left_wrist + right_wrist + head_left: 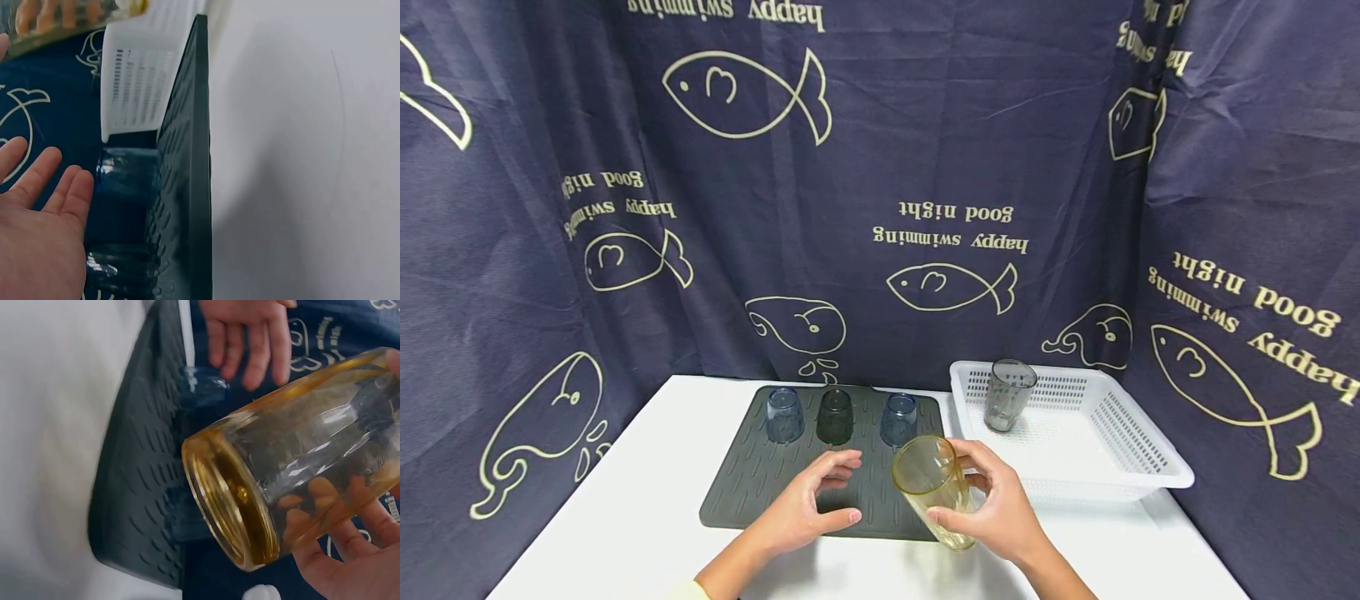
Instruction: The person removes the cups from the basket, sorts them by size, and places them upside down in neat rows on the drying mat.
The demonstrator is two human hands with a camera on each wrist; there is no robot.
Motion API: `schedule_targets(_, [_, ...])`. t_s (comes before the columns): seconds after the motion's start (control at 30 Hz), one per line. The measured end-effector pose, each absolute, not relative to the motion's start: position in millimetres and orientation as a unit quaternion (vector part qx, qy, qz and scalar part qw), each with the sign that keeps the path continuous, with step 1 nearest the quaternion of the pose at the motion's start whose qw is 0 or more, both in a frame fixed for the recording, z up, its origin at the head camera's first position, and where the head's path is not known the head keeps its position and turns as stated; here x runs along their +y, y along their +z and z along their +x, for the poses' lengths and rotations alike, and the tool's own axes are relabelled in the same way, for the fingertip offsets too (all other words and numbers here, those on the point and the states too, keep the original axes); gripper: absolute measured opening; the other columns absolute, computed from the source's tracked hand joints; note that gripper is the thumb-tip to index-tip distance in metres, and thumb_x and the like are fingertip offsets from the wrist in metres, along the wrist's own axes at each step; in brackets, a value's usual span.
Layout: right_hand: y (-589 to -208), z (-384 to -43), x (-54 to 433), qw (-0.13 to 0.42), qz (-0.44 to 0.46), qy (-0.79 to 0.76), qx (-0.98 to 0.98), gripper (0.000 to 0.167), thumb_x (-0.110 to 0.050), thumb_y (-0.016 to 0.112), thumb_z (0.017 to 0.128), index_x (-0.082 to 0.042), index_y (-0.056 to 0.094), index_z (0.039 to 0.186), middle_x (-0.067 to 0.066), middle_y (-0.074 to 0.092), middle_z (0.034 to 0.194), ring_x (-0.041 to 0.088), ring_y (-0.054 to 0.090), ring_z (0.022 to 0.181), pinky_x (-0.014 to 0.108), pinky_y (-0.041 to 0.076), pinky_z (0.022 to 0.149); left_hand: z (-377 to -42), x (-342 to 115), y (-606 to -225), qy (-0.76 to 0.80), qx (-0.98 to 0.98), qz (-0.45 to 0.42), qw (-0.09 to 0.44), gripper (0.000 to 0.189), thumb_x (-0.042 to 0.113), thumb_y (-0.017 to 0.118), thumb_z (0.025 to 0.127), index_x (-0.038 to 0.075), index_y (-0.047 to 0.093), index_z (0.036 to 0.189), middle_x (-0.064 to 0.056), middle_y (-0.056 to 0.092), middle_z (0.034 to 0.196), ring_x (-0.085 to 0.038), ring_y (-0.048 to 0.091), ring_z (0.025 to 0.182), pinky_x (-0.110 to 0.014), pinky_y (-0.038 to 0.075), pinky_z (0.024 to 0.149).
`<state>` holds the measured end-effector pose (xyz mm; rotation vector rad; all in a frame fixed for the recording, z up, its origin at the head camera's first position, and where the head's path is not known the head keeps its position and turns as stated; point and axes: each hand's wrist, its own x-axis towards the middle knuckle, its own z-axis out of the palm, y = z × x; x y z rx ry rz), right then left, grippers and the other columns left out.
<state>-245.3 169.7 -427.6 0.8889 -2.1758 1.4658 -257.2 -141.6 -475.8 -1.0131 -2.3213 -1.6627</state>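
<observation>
My right hand (1002, 510) holds a yellow-tinted drinking glass (922, 473) above the table's front, tilted with its mouth up and to the left. Thumb and fingers wrap its side; in the right wrist view its thick base (228, 500) faces the camera. To the left, my left hand (811, 505) hovers over the front of a dark drying mat (741, 487), fingers spread and relaxed, touching nothing. Along the mat's back stand a blue glass (785, 418), a dark glass (835, 419) and another blue glass (898, 422).
A white perforated basket (1150, 471) stands right of the mat, with a tall grey glass (1009, 396) leaning in its left part. The white table (647, 467) ends at a dark blue curtain (880, 183) behind and on both sides.
</observation>
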Motion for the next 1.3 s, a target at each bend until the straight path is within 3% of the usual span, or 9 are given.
schedule_targets(0.23, [-439.3,-245.5,158.6,0.151,0.319,0.495,-0.794,0.075,-0.027,0.096,0.07,-0.019,0.063,0.136,0.0,0.071,0.116,0.008,0.065,0.102,0.029,0.058,0.079,-253.2,-132.4,-471.8,-0.56,-0.758,-0.332,0.034,0.071,0.014,0.08,0.089,0.013,0.044,0.151,-0.013,0.054,0.14,-0.011,0.057,0.121,-0.034,0.052,0.107])
schedule_targets(0.47, [-447.8,-250.3,153.2,0.122,0.301,0.491,-0.808,0.071,-0.031,0.098,0.068,-0.021,0.065,0.13,-0.004,0.073,0.117,0.007,0.067,0.098,0.028,0.058,0.079,-253.0,-124.8,-471.2,-0.562,-0.758,-0.331,0.017,0.075,0.014,0.081,0.087,0.014,0.043,0.152,-0.015,0.054,0.14,-0.03,0.059,0.121,-0.036,0.053,0.106])
schedule_targets(0.63, [-451.3,-254.5,151.2,0.115,0.305,0.462,-0.825,0.072,-0.039,0.097,0.067,-0.023,0.067,0.131,-0.009,0.073,0.121,0.005,0.068,0.103,0.027,0.059,0.081,-251.8,-119.0,-469.6,-0.558,-0.764,-0.324,0.013,0.079,0.02,0.084,0.085,0.013,0.042,0.152,-0.015,0.055,0.14,-0.026,0.06,0.12,-0.038,0.054,0.106])
schedule_targets(0.77, [-452.6,-256.4,149.4,0.114,0.305,0.443,-0.835,0.073,-0.045,0.097,0.065,-0.028,0.068,0.13,-0.014,0.071,0.124,0.006,0.067,0.107,0.027,0.058,0.082,-251.0,-114.8,-467.9,-0.55,-0.768,-0.327,0.015,0.082,0.022,0.085,0.084,0.011,0.042,0.153,-0.015,0.055,0.14,-0.03,0.061,0.119,-0.036,0.055,0.104])
schedule_targets(1.1, [-451.0,-257.6,143.9,0.136,0.356,0.42,-0.823,0.078,-0.045,0.097,0.063,-0.012,0.071,0.129,-0.011,0.069,0.123,0.01,0.068,0.106,0.027,0.057,0.085,-249.0,-110.4,-469.1,-0.546,-0.774,-0.32,0.017,0.086,0.021,0.088,0.08,0.009,0.043,0.152,-0.016,0.057,0.137,-0.031,0.064,0.11,-0.032,0.057,0.099])
schedule_targets(1.3, [-449.0,-257.7,141.5,0.13,0.359,0.405,-0.831,0.08,-0.047,0.097,0.061,-0.014,0.071,0.13,-0.013,0.069,0.124,0.007,0.067,0.11,0.028,0.058,0.09,-249.3,-110.3,-472.5,-0.546,-0.77,-0.328,0.032,0.082,0.021,0.09,0.079,0.012,0.048,0.149,-0.017,0.059,0.134,-0.034,0.066,0.106,-0.032,0.059,0.096])
